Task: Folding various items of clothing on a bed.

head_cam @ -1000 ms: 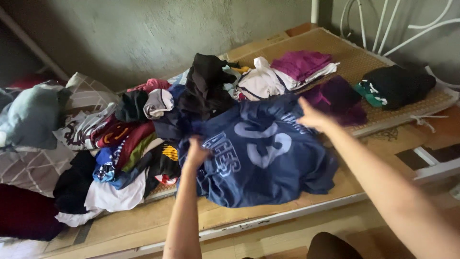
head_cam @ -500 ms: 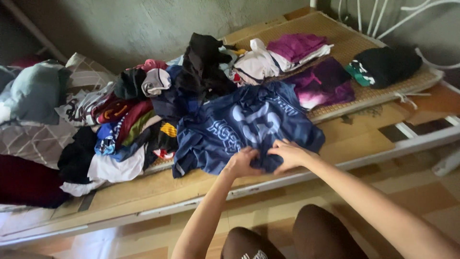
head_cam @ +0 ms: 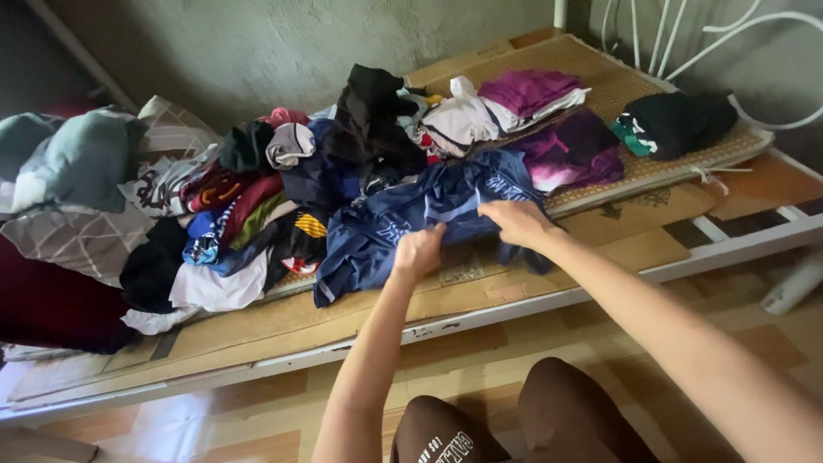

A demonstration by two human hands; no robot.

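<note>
- navy jersey [head_cam: 403, 227] is bunched up at the front edge of the bed [head_cam: 600, 257], right by the clothes pile [head_cam: 257, 206]
- left hand [head_cam: 417, 251] is fisted on its lower fold
- right hand [head_cam: 517, 223] is curled over its right side, gripping cloth
- folded purple shirts [head_cam: 531, 90] sit further back

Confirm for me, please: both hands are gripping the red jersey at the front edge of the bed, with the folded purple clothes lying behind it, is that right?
Not quite: the jersey is navy blue, not red, as the head view shows. Both the left hand and the right hand do grip it at the bed's front edge, with the folded purple clothes behind.
</note>
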